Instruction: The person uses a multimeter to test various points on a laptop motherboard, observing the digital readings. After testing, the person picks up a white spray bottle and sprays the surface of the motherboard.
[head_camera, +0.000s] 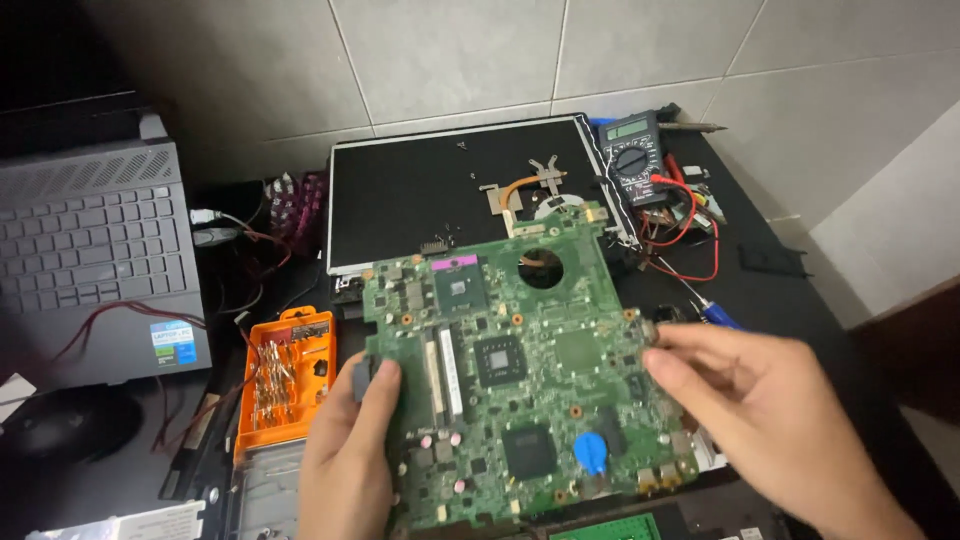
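The left hand (350, 450) rises from below, thumb up and forward, fingers (385, 385) curled closed in a pinch. The right hand (770, 420) reaches in from the lower right, fingertips (665, 350) pinched together.

Pale grey tiled wall (620, 50) behind; black worktop (770, 290) below; dim, even indoor light

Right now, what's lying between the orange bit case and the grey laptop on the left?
In the head view, red and dark wires trail over the dark table between the bit case and the laptop.
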